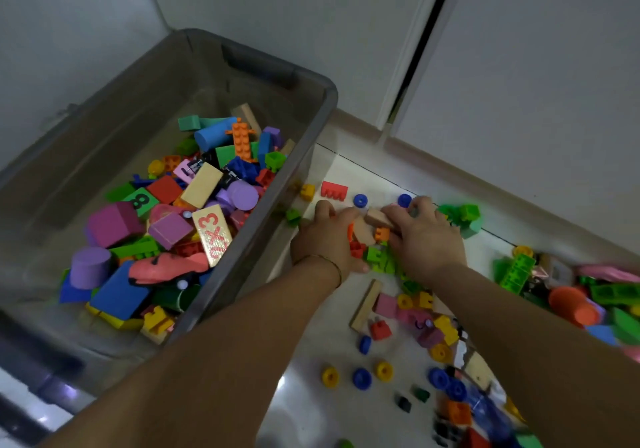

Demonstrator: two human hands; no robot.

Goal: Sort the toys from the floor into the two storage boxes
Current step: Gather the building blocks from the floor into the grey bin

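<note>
Just right of the storage box (325, 108) wall, the left hand (323, 236) cups the brick pile (375, 257) with curled fingers — the right hand (426, 240) grips a wooden block (377, 218). Bare tile (311, 316) shows behind the wrists.

A plain white painted wall (259, 4) is rising at the back, folding into a corner at upper left. Beside it, tall white flat-panel doors (536, 67) are standing with a narrow dark gap (423, 42) showing between them, and a pale beige skirting strip (554, 229) is running along their foot.

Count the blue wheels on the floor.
6 blue wheels: one beside the red toothed block, one by the right hand, one by a red brick, one between two yellow wheels, two together. Others may be hidden.
</note>
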